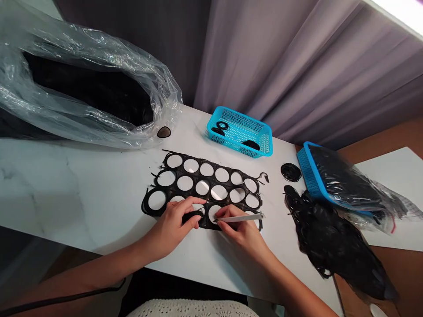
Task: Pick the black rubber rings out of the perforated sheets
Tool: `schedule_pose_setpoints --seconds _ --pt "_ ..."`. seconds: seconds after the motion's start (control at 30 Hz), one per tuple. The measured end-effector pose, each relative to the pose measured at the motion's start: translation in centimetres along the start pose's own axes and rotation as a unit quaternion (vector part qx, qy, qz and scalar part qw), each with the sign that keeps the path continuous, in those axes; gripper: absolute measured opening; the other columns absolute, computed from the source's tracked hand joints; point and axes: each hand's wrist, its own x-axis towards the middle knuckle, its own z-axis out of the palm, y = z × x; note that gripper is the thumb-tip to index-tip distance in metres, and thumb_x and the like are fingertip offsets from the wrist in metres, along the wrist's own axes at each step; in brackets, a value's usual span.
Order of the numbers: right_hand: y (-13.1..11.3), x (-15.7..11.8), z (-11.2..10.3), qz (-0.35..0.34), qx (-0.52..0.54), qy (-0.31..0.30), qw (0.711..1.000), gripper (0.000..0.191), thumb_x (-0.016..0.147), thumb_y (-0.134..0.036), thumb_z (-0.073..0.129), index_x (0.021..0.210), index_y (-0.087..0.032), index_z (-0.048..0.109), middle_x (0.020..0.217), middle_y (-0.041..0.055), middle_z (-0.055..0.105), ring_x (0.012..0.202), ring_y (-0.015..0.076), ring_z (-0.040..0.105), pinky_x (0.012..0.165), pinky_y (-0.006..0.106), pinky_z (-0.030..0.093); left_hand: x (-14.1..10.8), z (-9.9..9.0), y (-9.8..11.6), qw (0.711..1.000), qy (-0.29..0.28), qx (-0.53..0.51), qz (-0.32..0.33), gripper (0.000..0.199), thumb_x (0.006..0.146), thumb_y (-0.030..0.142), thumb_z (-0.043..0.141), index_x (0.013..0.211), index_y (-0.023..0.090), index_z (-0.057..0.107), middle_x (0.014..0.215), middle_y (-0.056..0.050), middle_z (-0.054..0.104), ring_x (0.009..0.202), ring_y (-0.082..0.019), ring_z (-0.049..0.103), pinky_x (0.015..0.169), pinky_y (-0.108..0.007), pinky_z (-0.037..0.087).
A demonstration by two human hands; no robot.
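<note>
Near the table's front edge [194, 278], my left hand [173, 222] pinches a black piece [192, 216]. My right hand [243, 231] pinches a silver tool [247, 217].

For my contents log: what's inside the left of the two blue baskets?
The left basket holds black pieces, one ring-shaped, at its left end, and another black item toward the right. Whatever lies beneath them is covered.
</note>
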Motion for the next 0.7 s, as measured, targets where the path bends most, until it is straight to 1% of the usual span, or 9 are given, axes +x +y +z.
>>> schedule_pose_setpoints --seconds 0.1,0.17,0.2,0.27,0.33,0.4,0.47,0.53,0.7 --pt "0.7 -0.1 0.3 -0.020 -0.025 0.003 0.999 0.011 0.092 -0.022 0.058 0.081 -0.022 0.060 0.100 0.0040 0.067 0.088 0.0188 0.061 0.073 0.030 0.045 -0.4 -0.2 -0.1 0.997 -0.002 -0.076 -0.011 0.028 0.099 0.031 0.047 0.125 0.027 0.056 0.082 0.002 0.069 0.086 -0.018 0.066 0.074 -0.029 0.046" --pt "0.7 -0.1 0.4 -0.035 -0.033 0.000 0.999 0.014 0.092 -0.021 0.058 0.077 -0.022 0.057 0.099 0.0040 0.066 0.089 0.0189 0.061 0.074 0.031 0.046 -0.6 -0.1 -0.2 0.996 0.005 -0.090 -0.005 0.025 0.101 0.029 0.045 0.123 0.027 0.057 0.090 0.001 0.070 0.086 -0.016 0.065 0.071 -0.027 0.046" --pt "0.7 0.0 0.3 -0.043 -0.035 -0.001 0.998 0.016 0.092 -0.021 0.058 0.076 -0.022 0.055 0.098 0.0040 0.066 0.089 0.0189 0.061 0.075 0.031 0.046 -0.7 0.0 -0.3 0.998 0.009 -0.067 0.019 0.025 0.101 0.026 0.043 0.120 0.027 0.059 0.093 0.001 0.069 0.085 -0.015 0.065 0.072 -0.027 0.045" --pt "0.7 0.1 0.3 -0.058 -0.038 -0.002 0.998 0.019 0.091 -0.021 0.059 0.073 -0.022 0.052 0.098 0.0040 0.066 0.090 0.0191 0.061 0.077 0.032 0.046 -0.9 0.4 -0.7 0.993 0.014 0.040 0.109 0.033 0.100 0.013 0.038 0.115 0.027 0.063 0.096 0.000 0.068 0.082 -0.014 0.062 0.076 -0.029 0.042" --pt "0.6 0.1 0.2 -0.065 -0.039 -0.001 0.997 0.021 0.091 -0.021 0.060 0.072 -0.022 0.050 0.097 0.0042 0.065 0.091 0.0194 0.061 0.079 0.033 0.047 -1.2 1.0 -1.4 0.960 0.029 0.183 0.210 0.047 0.095 0.000 0.032 0.114 0.026 0.066 0.097 -0.002 0.066 0.081 -0.014 0.059 0.081 -0.033 0.037" --pt "0.6 0.0 0.1 -0.067 -0.039 -0.002 0.997 0.021 0.091 -0.021 0.059 0.072 -0.022 0.050 0.097 0.0045 0.065 0.091 0.0195 0.061 0.079 0.033 0.047 -1.4 1.7 -1.9 0.914 0.046 0.295 0.274 0.051 0.091 -0.006 0.032 0.118 0.023 0.065 0.101 -0.004 0.065 0.082 -0.015 0.059 0.084 -0.035 0.034" --pt "0.5 -0.1 0.1 -0.067 -0.041 -0.007 0.997 0.022 0.092 -0.022 0.059 0.072 -0.022 0.050 0.097 0.0050 0.065 0.091 0.0199 0.061 0.079 0.034 0.048 -1.6 2.2 -2.3 0.880 0.054 0.366 0.296 0.048 0.091 -0.005 0.038 0.122 0.020 0.063 0.106 -0.006 0.064 0.086 -0.017 0.060 0.086 -0.037 0.033" --pt "0.4 -0.1 0.2 -0.068 -0.044 -0.008 0.997 0.022 0.093 -0.024 0.058 0.073 -0.022 0.050 0.097 0.0053 0.065 0.091 0.0202 0.061 0.079 0.034 0.048 -1.6 2.5 -2.4 0.860 0.047 0.411 0.299 0.044 0.090 -0.001 0.046 0.126 0.021 0.061 0.109 -0.006 0.063 0.088 -0.018 0.059 0.088 -0.037 0.032" --pt "0.2 0.5 -0.2 -0.077 -0.056 -0.017 0.995 0.020 0.092 -0.023 0.059 0.073 -0.022 0.051 0.094 0.0050 0.065 0.086 0.0195 0.061 0.076 0.033 0.048 -1.8 2.7 -2.5 0.849 0.030 0.436 0.296 0.045 0.089 0.006 0.057 0.132 0.022 0.057 0.115 -0.006 0.062 0.092 -0.021 0.058 0.090 -0.040 0.032"
